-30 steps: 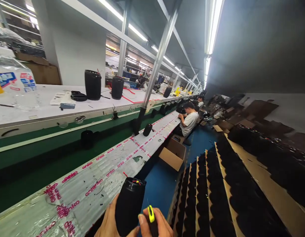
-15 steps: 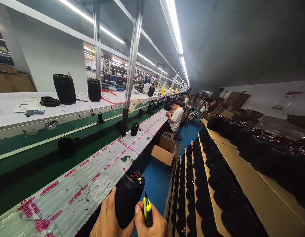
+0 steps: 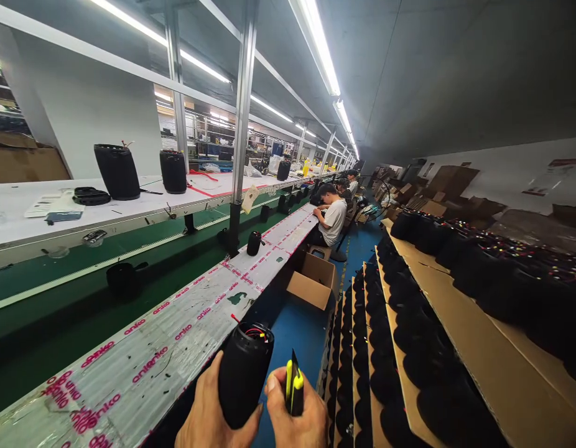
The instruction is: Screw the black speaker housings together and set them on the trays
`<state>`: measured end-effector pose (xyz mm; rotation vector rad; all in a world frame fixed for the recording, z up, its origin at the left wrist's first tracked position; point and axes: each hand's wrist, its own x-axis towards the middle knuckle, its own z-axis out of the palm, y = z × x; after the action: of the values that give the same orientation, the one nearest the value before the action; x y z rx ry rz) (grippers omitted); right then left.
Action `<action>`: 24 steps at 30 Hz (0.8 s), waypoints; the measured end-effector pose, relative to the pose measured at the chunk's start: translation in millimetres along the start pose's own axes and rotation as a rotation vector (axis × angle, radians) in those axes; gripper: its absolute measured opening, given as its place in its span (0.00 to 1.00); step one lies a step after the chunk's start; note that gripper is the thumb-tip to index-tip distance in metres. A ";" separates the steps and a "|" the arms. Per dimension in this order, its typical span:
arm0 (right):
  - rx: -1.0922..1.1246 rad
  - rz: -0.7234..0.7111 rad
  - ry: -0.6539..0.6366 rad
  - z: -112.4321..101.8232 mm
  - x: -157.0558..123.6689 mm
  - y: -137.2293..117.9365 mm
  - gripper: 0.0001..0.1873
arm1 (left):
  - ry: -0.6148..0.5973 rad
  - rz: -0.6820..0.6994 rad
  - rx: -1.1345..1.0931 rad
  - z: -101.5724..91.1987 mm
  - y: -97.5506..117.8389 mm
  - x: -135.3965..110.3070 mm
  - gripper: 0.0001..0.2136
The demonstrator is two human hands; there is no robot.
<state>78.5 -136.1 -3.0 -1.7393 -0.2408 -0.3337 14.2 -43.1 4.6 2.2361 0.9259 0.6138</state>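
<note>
At the bottom of the head view, my left hand (image 3: 216, 407) is wrapped around a black, barrel-shaped speaker housing (image 3: 244, 379). The housing tilts slightly, its open top showing red and yellow wires and a small connector; one red lead sticks out at the left of the rim. Just to its right, my right hand (image 3: 297, 414) is closed on a black and yellow utility knife (image 3: 295, 389). The dark blade points up, apart from the housing. Part of the knife's handle is hidden by my fingers.
A long bench (image 3: 143, 348) with pink-lettered film runs ahead on the left, bearing another black housing (image 3: 254, 243). More housings stand on a white shelf (image 3: 36, 230). Housings layered with cardboard (image 3: 451, 336) fill the right. A cardboard box (image 3: 311, 289) and a seated person (image 3: 332, 218) are ahead.
My right hand has moved right with the utility knife, away from the housing, widening the gap between them. The left hand still grips the housing, nearly in place.
</note>
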 end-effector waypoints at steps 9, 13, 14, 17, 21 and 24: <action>0.034 -0.115 -0.036 -3.3 10.2 -10.1 0.11 | 0.229 0.331 0.268 7.8 -22.4 -1.5 0.33; -0.061 -0.212 -0.004 -2.6 11.1 0.5 0.11 | 0.329 0.465 0.411 5.8 -24.5 -2.0 0.31; -0.086 -0.232 0.010 -2.4 11.7 2.5 0.10 | 0.338 0.474 0.428 5.2 -23.8 -2.3 0.31; -0.139 -0.239 0.048 -0.5 12.4 6.6 0.10 | 0.316 0.476 0.423 3.9 -20.5 -2.7 0.30; -0.120 -0.226 0.062 1.5 10.5 8.4 0.10 | 0.255 0.407 0.351 3.7 -15.7 -1.9 0.29; -0.072 -0.147 0.031 -0.5 9.0 5.9 0.10 | 0.230 0.381 0.308 4.0 -13.9 -0.7 0.30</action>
<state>89.0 -137.9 -5.1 -1.7900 -0.3385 -0.4816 10.0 -37.5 -8.0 2.6920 0.7440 0.9723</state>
